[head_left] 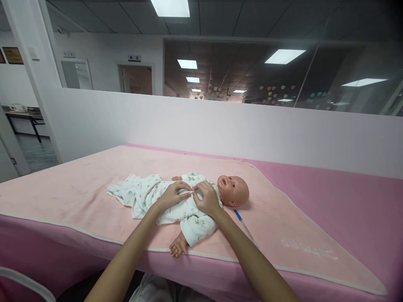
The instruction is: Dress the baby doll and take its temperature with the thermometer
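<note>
A baby doll lies on its back, its head to the right, dressed in a white outfit with small printed figures. Over the doll's chest, my left hand is closed in a pinch on the front of the outfit. My right hand pinches the same cloth from the other side, its fingertips close to those of the left. A thin white bit of the cloth shows between them; whether it is an edge or a fastening I cannot tell. One doll hand sticks out of the near sleeve.
Under the doll is a light pink mat with a pale border, on a darker pink cover. A thin stick with a blue end lies beside the doll's head, partly behind my right forearm. A white low wall runs along the back.
</note>
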Tool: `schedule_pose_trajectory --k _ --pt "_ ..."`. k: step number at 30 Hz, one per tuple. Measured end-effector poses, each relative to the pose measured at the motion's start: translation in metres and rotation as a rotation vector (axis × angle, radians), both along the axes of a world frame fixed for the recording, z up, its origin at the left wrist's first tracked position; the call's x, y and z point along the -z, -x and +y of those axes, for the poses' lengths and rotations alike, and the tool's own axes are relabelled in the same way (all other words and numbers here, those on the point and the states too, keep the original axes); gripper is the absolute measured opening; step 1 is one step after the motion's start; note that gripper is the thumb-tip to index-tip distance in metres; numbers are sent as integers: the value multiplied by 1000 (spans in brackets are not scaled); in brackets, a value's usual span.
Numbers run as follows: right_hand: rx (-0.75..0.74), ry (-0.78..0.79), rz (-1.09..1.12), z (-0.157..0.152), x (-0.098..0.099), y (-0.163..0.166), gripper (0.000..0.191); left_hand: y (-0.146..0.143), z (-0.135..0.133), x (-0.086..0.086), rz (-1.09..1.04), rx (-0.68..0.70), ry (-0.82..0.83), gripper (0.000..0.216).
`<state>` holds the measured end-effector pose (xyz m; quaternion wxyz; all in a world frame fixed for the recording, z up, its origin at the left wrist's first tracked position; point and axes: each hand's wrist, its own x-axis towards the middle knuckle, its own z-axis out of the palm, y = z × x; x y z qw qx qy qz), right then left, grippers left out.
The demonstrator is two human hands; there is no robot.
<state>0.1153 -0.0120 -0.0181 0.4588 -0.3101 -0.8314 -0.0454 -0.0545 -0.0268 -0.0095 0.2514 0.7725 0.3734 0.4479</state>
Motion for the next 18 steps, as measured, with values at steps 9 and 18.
schedule_pose_trajectory --k 9,18 --pt "-6 12 -12 0 -1 0 6 3 4 7 48 -58 -31 20" --pt "-106 -84 -19 -1 0 -1 17 1 3 4 13 -64 -31 19"
